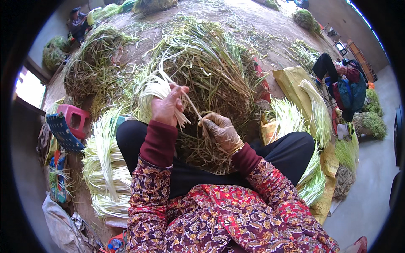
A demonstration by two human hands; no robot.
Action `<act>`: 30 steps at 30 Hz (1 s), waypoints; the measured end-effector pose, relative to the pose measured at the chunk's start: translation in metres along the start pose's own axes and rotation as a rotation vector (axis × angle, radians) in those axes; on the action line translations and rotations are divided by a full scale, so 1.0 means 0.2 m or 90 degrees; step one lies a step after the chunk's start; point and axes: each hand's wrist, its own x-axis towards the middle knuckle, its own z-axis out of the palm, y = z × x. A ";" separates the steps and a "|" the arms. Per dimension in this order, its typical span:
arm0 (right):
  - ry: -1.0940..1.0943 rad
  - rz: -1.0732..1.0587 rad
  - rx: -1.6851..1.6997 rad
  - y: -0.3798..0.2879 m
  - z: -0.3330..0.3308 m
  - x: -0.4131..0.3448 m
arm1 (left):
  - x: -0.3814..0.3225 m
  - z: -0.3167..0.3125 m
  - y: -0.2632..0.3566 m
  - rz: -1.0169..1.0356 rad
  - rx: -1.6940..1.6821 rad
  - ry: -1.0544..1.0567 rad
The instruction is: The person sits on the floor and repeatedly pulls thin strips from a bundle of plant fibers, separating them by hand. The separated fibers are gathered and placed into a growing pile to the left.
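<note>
My bare left hand (168,106) is closed around a bundle of pale, peeled plant stalks (155,90), whose cut ends stick out below the fingers. One stalk runs from this hand to my right hand (221,128), which wears a thin, soiled glove and pinches the stalk's brownish dry skin between thumb and fingers. Below both hands, between my knees, lie dry brown husks (202,155). Just beyond them rises a large heap of unpeeled green-and-brown stalks (205,66). Peeled stalks lie in a neat pile (107,170) beside my left knee.
More pale stalks (288,117) rest on yellow woven sacks (292,85) at the right. A pink plastic stool (74,118) stands at the left, near a second heap (95,66). Another person (345,82) sits at the right, and one (77,23) at the far left.
</note>
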 end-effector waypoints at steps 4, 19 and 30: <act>0.041 -0.037 -0.055 -0.05 -0.02 0.00 | -0.05 0.03 -0.06 -0.114 -0.074 -0.069; 0.076 -0.064 -0.270 0.23 -0.15 -0.01 | -0.05 0.05 -0.05 -0.086 -0.072 -0.074; -0.153 0.356 -0.807 0.55 -0.43 -0.07 | 0.01 0.01 0.01 0.006 -0.066 0.008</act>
